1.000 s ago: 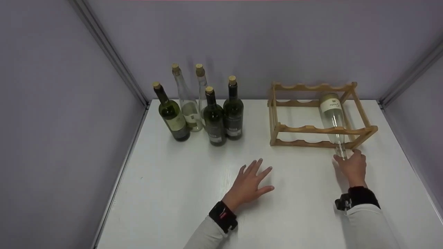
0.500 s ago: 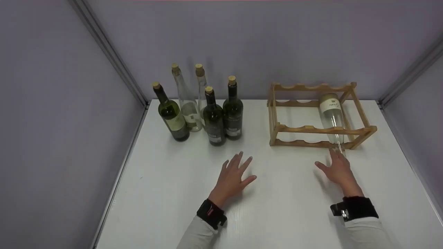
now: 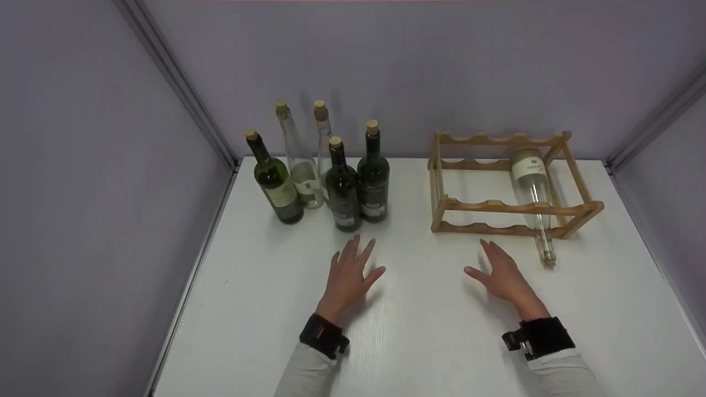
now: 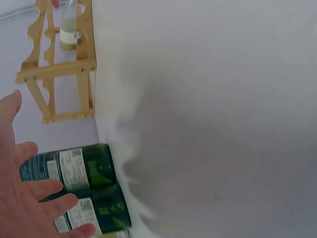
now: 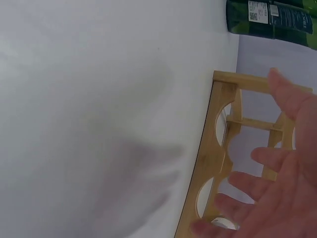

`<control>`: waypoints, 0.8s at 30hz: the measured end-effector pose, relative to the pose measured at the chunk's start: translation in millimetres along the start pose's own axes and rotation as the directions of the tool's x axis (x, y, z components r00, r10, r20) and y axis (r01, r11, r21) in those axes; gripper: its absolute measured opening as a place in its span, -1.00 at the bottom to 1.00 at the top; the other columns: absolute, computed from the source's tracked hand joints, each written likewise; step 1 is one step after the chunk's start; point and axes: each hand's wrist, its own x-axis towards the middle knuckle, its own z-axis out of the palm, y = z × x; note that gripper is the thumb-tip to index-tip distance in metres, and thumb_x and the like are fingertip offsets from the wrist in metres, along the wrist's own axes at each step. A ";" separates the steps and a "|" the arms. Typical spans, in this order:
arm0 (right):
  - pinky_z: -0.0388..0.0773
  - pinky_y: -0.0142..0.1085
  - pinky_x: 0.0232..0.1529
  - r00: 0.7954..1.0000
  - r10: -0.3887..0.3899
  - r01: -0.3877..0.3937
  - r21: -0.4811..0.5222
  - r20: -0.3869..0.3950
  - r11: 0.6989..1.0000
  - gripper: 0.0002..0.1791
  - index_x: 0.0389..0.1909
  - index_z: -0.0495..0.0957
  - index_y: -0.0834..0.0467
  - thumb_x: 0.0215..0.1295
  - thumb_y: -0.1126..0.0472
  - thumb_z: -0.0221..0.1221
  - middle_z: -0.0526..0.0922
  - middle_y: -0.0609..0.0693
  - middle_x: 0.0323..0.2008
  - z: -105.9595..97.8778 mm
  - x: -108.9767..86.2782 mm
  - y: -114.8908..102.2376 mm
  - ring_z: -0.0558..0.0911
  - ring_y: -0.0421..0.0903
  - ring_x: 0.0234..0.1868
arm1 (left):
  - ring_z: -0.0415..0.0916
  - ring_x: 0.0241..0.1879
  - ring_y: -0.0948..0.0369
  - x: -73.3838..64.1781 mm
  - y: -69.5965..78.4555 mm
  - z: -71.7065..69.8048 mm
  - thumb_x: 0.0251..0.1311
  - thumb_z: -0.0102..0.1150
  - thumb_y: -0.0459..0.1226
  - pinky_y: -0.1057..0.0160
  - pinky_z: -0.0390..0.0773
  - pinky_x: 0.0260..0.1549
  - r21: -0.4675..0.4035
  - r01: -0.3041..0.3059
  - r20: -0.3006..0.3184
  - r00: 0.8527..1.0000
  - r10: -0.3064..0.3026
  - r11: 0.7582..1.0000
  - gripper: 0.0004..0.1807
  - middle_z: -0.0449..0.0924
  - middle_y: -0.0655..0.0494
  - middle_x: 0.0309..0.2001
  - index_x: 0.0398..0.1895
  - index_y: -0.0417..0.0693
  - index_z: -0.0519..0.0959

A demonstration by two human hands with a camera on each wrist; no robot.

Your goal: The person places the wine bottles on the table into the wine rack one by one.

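Note:
My left hand [image 3: 347, 278] hovers over the table with its fingers spread, just in front of two dark green wine bottles [image 3: 343, 193] that stand upright and corked. It holds nothing. My right hand [image 3: 504, 278], likewise empty and spread, is in front of the wooden wine rack [image 3: 496, 207], to the left of a clear glass bottle [image 3: 534, 187]. That bottle lies in the rack's lower right place, its corked neck pointing toward me past the front rail. In the right wrist view the rack [image 5: 213, 144] is partly hidden behind my fingers.
Left of the two dark bottles stand another green bottle [image 3: 278, 190] with a pale label and two clear bottles [image 3: 303, 176], one partly hidden. The white table [image 3: 419, 342] meets grey panels [image 3: 408, 77] at the back and sides.
My right hand has let go of the clear bottle's neck and moved left, away from it. My left hand has drifted left toward the standing bottles. The bottle stays in the rack.

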 end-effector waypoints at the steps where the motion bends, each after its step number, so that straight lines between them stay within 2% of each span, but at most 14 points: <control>1: -0.07 0.29 0.33 1.000 -0.005 0.005 0.000 0.005 1.000 0.01 0.51 -0.06 0.37 0.36 -0.22 0.14 -0.09 0.51 0.43 2.4 0.5 -2.5 -0.07 0.46 0.42 | -0.05 0.48 -0.03 0.2 -2.3 -0.3 0.36 -0.24 0.32 -0.21 0.05 0.33 0.000 0.004 -0.013 1.000 -0.004 1.000 -0.19 0.01 -0.15 0.51 0.55 0.15 0.11; 7: -0.09 0.24 0.37 0.997 -0.037 0.035 0.035 0.060 0.999 0.02 0.52 -0.07 0.32 0.35 -0.26 0.12 -0.07 0.46 0.45 18.0 6.2 -20.4 -0.07 0.40 0.45 | 0.03 0.45 -0.08 1.0 -12.2 -0.5 0.38 -0.18 0.28 -0.24 0.11 0.29 -0.004 0.021 -0.070 0.997 -0.021 1.000 -0.19 0.09 -0.22 0.47 0.54 0.07 0.13; 12: -0.08 0.20 0.39 0.993 -0.078 0.070 0.088 0.084 0.994 0.00 0.52 -0.04 0.30 0.35 -0.25 0.13 -0.03 0.41 0.47 29.5 11.9 -37.6 -0.04 0.35 0.47 | 0.08 0.43 -0.10 3.4 -16.6 -0.8 0.40 -0.17 0.25 -0.22 0.15 0.27 -0.038 0.070 -0.115 0.991 -0.074 0.997 -0.19 0.12 -0.26 0.45 0.52 -0.06 0.15; 18: -0.05 0.15 0.40 0.990 -0.101 0.087 0.143 0.100 0.986 0.00 0.54 -0.03 0.21 0.33 -0.27 0.14 -0.02 0.31 0.50 38.8 17.8 -54.9 -0.02 0.26 0.49 | 0.20 0.36 -0.15 14.0 -23.0 -7.2 0.39 0.02 0.13 -0.12 0.28 0.25 -0.161 0.114 -0.222 0.964 -0.149 0.980 -0.17 0.20 -0.33 0.39 0.45 -0.32 0.17; 24: -0.04 0.14 0.41 0.985 -0.126 0.100 0.204 0.119 0.974 -0.01 0.56 -0.04 0.14 0.32 -0.28 0.14 -0.02 0.24 0.51 43.8 24.4 -72.3 -0.02 0.21 0.50 | 0.23 0.34 -0.14 33.1 -27.1 -15.5 0.33 0.17 0.01 -0.04 0.28 0.27 -0.266 0.129 -0.286 0.936 -0.206 0.955 -0.14 0.21 -0.33 0.38 0.43 -0.43 0.13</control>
